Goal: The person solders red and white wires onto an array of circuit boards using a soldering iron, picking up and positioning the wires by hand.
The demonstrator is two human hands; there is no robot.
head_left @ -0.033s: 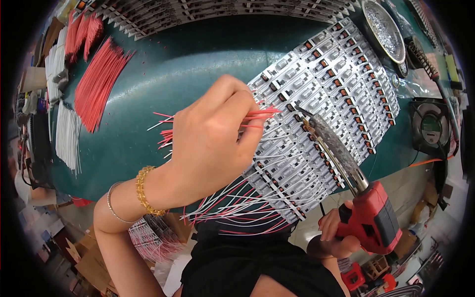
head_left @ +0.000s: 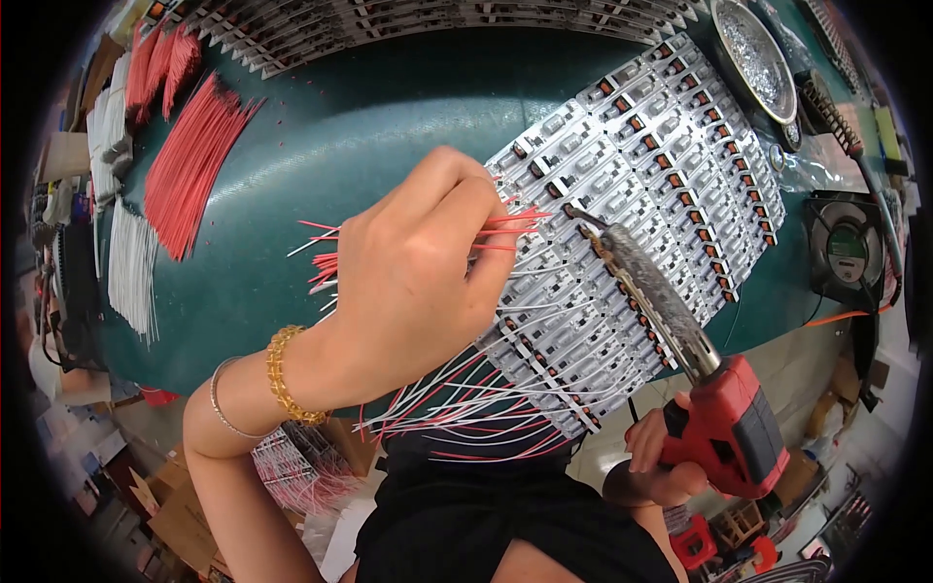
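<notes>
One soldering iron (head_left: 694, 345) edged leftward, right hand (head_left: 659, 476) gripping it, left hand (head_left: 413, 262) several wires (head_left: 507, 231).

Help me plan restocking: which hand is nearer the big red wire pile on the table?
Left. The left hand is right of the red wire pile; the right hand, holding a red soldering tool, is much farther, lower right.
</notes>
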